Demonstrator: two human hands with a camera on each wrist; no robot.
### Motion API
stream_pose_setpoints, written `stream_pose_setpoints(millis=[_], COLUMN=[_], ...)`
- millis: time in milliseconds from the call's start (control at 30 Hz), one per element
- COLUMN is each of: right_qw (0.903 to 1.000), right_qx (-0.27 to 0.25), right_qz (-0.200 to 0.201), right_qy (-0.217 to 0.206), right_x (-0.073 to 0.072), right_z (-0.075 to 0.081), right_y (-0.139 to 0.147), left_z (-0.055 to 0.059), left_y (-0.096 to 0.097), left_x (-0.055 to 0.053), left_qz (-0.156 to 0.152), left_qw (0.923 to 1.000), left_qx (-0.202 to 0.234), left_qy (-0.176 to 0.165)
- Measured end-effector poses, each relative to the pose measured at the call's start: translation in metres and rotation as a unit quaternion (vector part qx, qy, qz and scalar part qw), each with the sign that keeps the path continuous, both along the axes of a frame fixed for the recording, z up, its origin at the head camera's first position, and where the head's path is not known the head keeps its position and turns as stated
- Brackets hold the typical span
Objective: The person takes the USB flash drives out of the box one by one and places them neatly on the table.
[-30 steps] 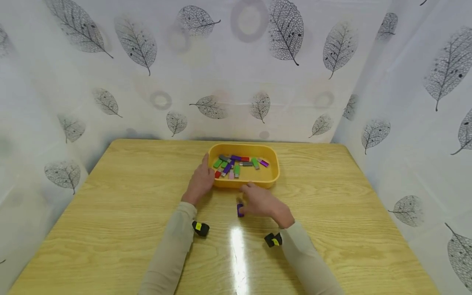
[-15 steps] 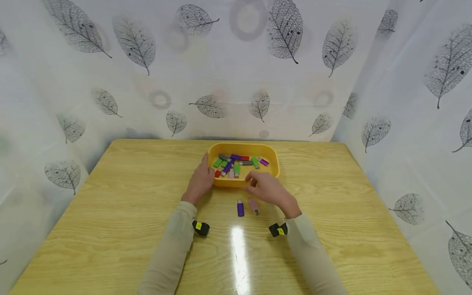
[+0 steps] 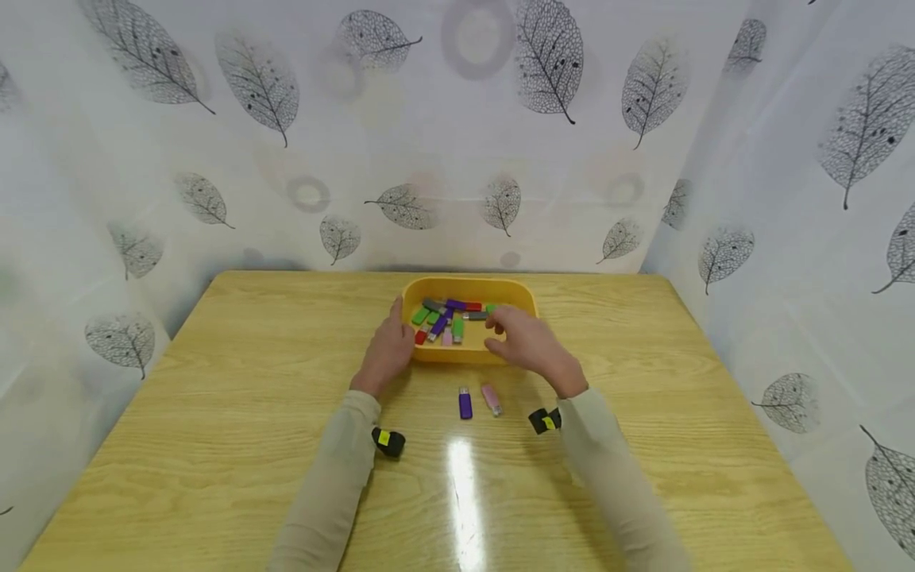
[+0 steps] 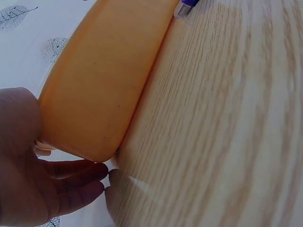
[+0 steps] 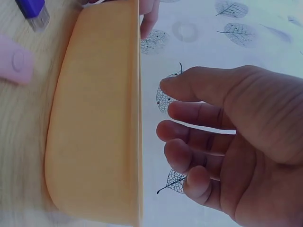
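A yellow plastic tray holds several USB sticks in purple, green, grey, red and pink. My left hand grips its left end, the thumb at the near corner and the fingers along the outside; in the left wrist view the fingers lie against the tray's lower end. Over the tray's right part hovers my right hand, fingers loosely bent and apart, holding nothing in the right wrist view. On the table before the tray lie a purple USB stick and a pink USB stick, side by side.
The wooden table ends just behind the tray at a white curtain printed with leaves. More curtain hangs at both sides. A black wrist camera sits under each forearm.
My right hand has let go of the pink USB stick beside the purple one, then moved forward and right over the tray. My left hand stays at the tray's left end.
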State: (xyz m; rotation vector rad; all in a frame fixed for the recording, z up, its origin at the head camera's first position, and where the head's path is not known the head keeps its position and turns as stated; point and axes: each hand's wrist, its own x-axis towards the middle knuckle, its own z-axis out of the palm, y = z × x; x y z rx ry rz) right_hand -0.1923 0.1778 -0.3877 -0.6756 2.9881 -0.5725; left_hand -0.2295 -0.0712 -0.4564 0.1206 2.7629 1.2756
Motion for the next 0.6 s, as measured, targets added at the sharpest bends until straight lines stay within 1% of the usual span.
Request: stream_pose_setpoints(millis=[100,200,400,600], right_qw=[0.9996,0.9989,0.9975,0.9959], right_qx=[0.025,0.046,0.068,0.076], right_qz=[0.002,-0.001,-0.01,-0.033], right_qy=[0.014,0.012,-0.011,-0.036], right_x=[-0.006,-0.012,-0.021,-0.033], right_z=[0.002,0.004,0.004,0.004], right_y=[0.001,0.0,0.002,0.001], left_z=[0.001,0.0,-0.002,-0.001], left_y=[0.0,-0.001,-0.001,-0.001], left_x=[0.0,0.001,0.001,0.0], left_qz=[-0.001,-0.002,-0.001,-0.003], left_qw=[1.0,1.0,0.9999,0.9999], left_qx=[-0.003,0.0,0.008,0.007], left_qy=[0.001,-0.003,-0.014,-0.008])
